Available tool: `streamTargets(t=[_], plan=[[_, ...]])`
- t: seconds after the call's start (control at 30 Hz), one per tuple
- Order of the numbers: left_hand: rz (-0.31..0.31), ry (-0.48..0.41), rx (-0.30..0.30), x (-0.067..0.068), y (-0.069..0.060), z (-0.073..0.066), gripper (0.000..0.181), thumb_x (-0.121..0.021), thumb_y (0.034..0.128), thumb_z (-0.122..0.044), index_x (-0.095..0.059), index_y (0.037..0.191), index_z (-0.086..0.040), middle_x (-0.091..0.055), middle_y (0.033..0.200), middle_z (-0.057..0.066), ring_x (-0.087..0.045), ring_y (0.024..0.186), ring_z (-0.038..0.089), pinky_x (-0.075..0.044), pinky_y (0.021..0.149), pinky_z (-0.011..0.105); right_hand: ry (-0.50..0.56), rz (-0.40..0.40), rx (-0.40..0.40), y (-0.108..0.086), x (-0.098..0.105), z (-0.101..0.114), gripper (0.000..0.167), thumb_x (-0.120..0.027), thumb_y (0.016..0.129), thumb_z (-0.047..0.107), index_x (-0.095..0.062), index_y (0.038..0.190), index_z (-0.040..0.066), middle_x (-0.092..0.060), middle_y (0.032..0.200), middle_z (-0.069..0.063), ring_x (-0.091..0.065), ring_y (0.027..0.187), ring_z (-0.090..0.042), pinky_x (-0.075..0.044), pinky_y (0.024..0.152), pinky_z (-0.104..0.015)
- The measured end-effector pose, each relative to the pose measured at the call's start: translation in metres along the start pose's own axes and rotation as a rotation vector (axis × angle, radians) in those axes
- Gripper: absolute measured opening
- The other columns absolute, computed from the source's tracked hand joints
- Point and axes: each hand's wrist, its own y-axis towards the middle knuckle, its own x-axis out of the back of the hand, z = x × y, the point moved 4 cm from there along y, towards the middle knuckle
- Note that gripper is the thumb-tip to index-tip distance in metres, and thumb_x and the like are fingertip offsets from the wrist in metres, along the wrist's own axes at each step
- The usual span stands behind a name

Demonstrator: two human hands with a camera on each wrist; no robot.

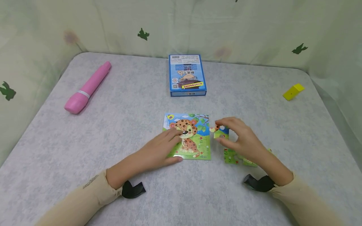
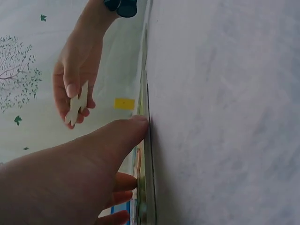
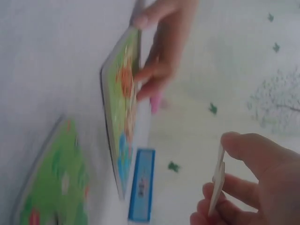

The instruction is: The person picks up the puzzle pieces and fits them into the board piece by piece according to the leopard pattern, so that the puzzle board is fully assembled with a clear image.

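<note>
A leopard jigsaw puzzle board (image 1: 203, 147) lies flat on the table in the head view. My left hand (image 1: 162, 147) rests on its left part, fingers extended over the leopard picture and thumb at the near edge. To the right of the board, my right hand (image 1: 246, 138) pinches a puzzle piece (image 1: 222, 131) between thumb and fingers. The right wrist view shows this piece (image 3: 218, 180) edge-on, held up off the table. Loose green puzzle pieces (image 1: 231, 156) lie below the right hand, partly hidden by it.
A blue box (image 1: 188, 78) stands behind the board. On the far left lies a pink microphone-shaped object (image 1: 90, 86). A small yellow block (image 1: 293, 91) sits at the far right. A patterned curtain (image 1: 198, 28) hangs behind the grey table (image 1: 135, 88).
</note>
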Motion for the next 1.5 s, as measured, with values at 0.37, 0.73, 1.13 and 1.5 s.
streamTargets(t=[0.37, 0.73, 1.13, 1.5], plan=[[0.062, 0.031, -0.024, 0.006, 0.013, -0.001, 0.060, -0.062, 0.0780, -0.046, -0.048, 0.117, -0.002, -0.046, 0.124, 0.009, -0.040, 0.116, 0.025, -0.032, 0.095, 0.039, 0.032, 0.137, -0.089, 0.023, -0.054, -0.004, 0.043, -0.070, 0.079, 0.021, -0.058, 0.117, 0.006, -0.054, 0.112, -0.004, -0.045, 0.106, -0.019, -0.039, 0.087, -0.037], [0.075, 0.027, -0.046, 0.001, 0.016, 0.005, 0.074, -0.055, 0.0797, -0.057, -0.035, 0.140, -0.017, -0.041, 0.121, 0.003, -0.039, 0.104, 0.020, -0.029, 0.093, 0.041, -0.108, 0.154, -0.082, 0.028, -0.067, -0.012, 0.044, -0.070, 0.079, 0.024, -0.059, 0.118, 0.007, -0.053, 0.110, -0.006, -0.046, 0.101, -0.021, -0.040, 0.084, -0.036], [0.119, 0.043, -0.014, 0.003, 0.018, 0.006, 0.071, -0.051, 0.0804, -0.061, -0.038, 0.138, -0.021, -0.038, 0.127, 0.004, -0.033, 0.118, 0.022, -0.025, 0.097, 0.042, -0.166, 0.148, -0.055, 0.033, -0.067, -0.010, 0.046, -0.073, 0.075, 0.027, -0.062, 0.116, 0.010, -0.051, 0.103, -0.002, -0.044, 0.091, -0.020, -0.035, 0.074, -0.035], [0.101, 0.012, -0.001, 0.001, 0.015, 0.007, 0.073, -0.053, 0.0807, -0.058, -0.037, 0.138, -0.017, -0.036, 0.131, 0.007, -0.031, 0.121, 0.023, -0.024, 0.099, 0.043, 0.026, 0.305, -0.158, 0.015, -0.056, -0.013, 0.067, -0.064, 0.082, 0.037, -0.035, 0.139, 0.014, -0.030, 0.136, -0.007, -0.027, 0.124, -0.024, -0.028, 0.097, -0.047]])
